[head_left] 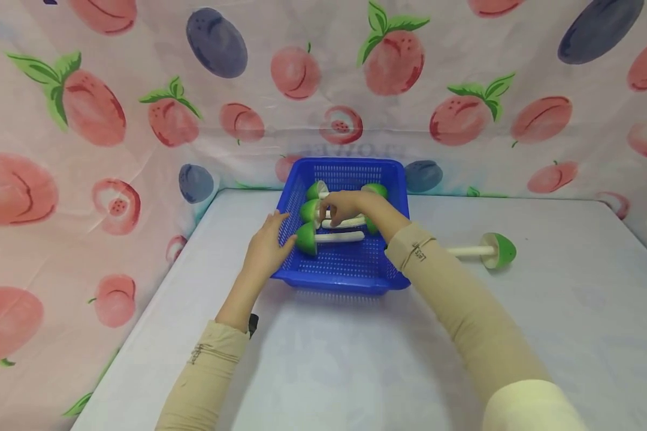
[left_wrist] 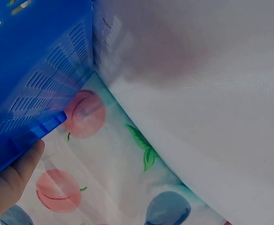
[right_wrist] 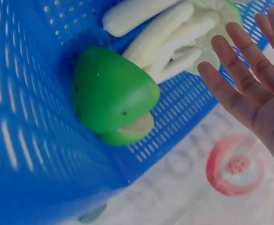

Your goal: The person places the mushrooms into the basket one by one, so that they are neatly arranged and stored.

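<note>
Several toy mushrooms with green caps and white stems lie in a blue basket (head_left: 331, 281). One mushroom (head_left: 338, 237) lies nearest the basket's front, its cap toward the left wall. My right hand (head_left: 342, 205) is over the mushrooms inside the basket. In the right wrist view its fingers (right_wrist: 256, 72) are spread, with nothing between them, beside the pale stems and a large green cap (right_wrist: 113, 91). My left hand (head_left: 266, 248) rests at the basket's left rim, and a finger (left_wrist: 29, 159) touches the rim from outside in the left wrist view.
Another green-capped mushroom (head_left: 498, 250) lies on the white table (head_left: 323, 359) to the right of the basket, its stem partly hidden by the right sleeve. A fruit-patterned cloth (head_left: 323, 84) hangs behind and along the left side.
</note>
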The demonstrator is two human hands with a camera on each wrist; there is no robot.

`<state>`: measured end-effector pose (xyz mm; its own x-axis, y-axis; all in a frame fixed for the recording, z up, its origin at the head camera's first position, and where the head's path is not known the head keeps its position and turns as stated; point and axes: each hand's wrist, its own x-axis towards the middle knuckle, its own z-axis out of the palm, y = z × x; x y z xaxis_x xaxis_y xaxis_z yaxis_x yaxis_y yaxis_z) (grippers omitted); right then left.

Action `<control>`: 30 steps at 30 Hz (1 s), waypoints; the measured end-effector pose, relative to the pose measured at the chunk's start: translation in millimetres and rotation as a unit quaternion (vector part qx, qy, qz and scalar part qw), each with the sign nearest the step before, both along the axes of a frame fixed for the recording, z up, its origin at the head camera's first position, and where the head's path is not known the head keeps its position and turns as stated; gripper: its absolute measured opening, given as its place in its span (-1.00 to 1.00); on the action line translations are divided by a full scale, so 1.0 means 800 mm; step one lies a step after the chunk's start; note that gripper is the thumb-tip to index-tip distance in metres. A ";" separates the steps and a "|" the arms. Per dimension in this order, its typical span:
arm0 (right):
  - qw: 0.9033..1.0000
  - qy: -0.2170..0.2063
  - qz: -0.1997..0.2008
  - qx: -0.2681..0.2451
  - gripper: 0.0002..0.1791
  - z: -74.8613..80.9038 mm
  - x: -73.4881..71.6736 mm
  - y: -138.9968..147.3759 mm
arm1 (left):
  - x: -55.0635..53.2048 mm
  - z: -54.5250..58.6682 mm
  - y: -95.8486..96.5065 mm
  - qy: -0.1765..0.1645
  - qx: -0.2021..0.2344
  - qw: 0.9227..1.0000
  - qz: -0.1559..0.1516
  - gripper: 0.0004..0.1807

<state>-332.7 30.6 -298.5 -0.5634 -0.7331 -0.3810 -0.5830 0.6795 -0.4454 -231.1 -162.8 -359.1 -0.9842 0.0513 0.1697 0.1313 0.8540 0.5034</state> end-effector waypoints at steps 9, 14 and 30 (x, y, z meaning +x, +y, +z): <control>0.997 0.056 -0.004 -0.054 -0.68 0.020 0.022 0.039 | -0.001 -0.003 0.005 -0.016 -0.003 1.000 -0.003 -0.41; 0.993 0.087 0.016 -0.079 -0.71 0.025 0.038 0.061 | 0.000 0.000 0.001 -0.010 -0.009 1.000 -0.002 -0.44; 0.974 0.166 -0.065 -0.140 -0.76 0.013 0.090 0.134 | 0.001 0.001 0.002 -0.013 -0.016 1.000 -0.003 -0.45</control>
